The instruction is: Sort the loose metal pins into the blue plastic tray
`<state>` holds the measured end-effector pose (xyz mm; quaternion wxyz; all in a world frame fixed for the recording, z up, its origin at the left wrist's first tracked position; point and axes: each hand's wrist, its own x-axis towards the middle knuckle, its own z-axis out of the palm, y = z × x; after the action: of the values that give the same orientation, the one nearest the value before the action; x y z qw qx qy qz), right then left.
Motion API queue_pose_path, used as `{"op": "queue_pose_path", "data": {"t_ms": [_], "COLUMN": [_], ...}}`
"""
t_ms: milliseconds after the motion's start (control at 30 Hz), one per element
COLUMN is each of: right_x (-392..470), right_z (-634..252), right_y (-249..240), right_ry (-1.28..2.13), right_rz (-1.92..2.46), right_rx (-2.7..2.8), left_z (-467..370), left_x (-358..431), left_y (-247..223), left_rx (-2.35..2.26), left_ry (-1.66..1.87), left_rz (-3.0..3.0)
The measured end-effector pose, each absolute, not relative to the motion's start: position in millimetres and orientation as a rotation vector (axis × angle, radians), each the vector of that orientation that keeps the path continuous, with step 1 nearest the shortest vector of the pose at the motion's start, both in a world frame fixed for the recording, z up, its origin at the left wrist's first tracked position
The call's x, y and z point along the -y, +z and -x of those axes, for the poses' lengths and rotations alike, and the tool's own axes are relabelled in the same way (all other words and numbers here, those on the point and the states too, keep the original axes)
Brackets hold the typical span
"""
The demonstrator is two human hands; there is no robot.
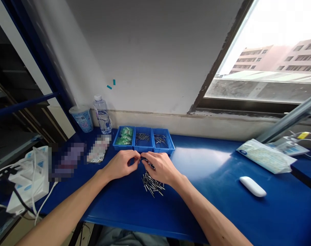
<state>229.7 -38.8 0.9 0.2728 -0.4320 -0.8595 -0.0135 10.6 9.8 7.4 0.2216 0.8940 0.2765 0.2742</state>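
Note:
My left hand (124,164) is closed in a pinch, thumb against forefinger. Its fingertips meet those of my right hand (160,166), whose fingers are bent together as well. Whatever lies between the fingertips is too small to make out. Under and in front of my right hand lies a loose pile of thin, shiny metal pins (153,185), partly covered by the hand. Just beyond my hands stand three joined blue bins: the left bin (115,139) contains green-and-clear plastic packets (125,136), while the middle bin (143,149) and right bin (172,143) hold similar metal pins.
Along the wall are a water bottle (102,116) and a blue-and-white tub (83,119). A power strip (40,181) with cables sits at the left edge of the blue table (212,191). To the right are a white oval case (253,186) and a soft tissue pack (265,156).

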Motion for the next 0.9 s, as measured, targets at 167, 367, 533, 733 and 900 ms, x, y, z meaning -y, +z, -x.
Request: {"op": "queue_pose_path", "data": {"t_ms": [167,367,533,733,900], "right_x": [38.5,35.4,35.6,34.7,37.0], "right_z": [-228.7,-227.8,-226.9,-228.8,-229.1], "right_y": [-2.5,-5.6,-3.6,-1.6,-0.7], "right_ry": [-0.01,-0.014,-0.079,-0.074,-0.023], "right_rz": [1.15,1.168,1.153,1.15,1.13], "right_rx": [2.326,2.274,2.254,2.266,2.366], "left_z": [-11.5,-11.5,-8.1,-7.0,-8.6], "left_x": [-8.2,-8.2,-11.1,-13.1,-12.8], "left_y": [6.5,7.7,8.9,8.2,4.8], "left_rx": [-0.707,-0.738,-0.801,-0.801,-0.771], "left_ry": [0.779,0.83,0.795,0.735,0.708], "left_rz": [-2.464,-2.453,-2.409,-2.493,-2.56]}}
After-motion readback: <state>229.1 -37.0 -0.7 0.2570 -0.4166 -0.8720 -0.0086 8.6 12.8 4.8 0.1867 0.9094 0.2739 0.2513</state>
